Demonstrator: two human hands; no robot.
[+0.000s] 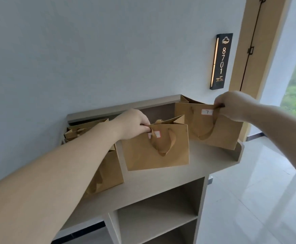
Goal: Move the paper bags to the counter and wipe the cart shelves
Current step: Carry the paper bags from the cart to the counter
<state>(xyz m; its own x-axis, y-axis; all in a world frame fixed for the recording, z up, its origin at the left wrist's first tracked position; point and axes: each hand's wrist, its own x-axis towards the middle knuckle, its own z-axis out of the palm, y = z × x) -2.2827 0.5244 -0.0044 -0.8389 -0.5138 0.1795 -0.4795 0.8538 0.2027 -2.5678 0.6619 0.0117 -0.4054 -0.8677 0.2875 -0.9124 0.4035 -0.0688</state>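
Two brown paper bags with white labels stand on the grey counter top [161, 180]. My left hand [133, 125] pinches the top edge of the middle bag [156, 150], near its label. My right hand [231, 105] grips the top of the right bag [210, 129], which carries a label marked 7 and leans at the counter's right end. More brown bags [106, 171] stand at the left, partly hidden behind my left forearm.
The counter has a raised back ledge [124, 107] against the pale wall and open shelves [157, 221] below. A dark room sign reading 8701 [221, 61] hangs on the wall. A wooden door frame [249, 50] and glossy floor [259, 199] lie to the right.
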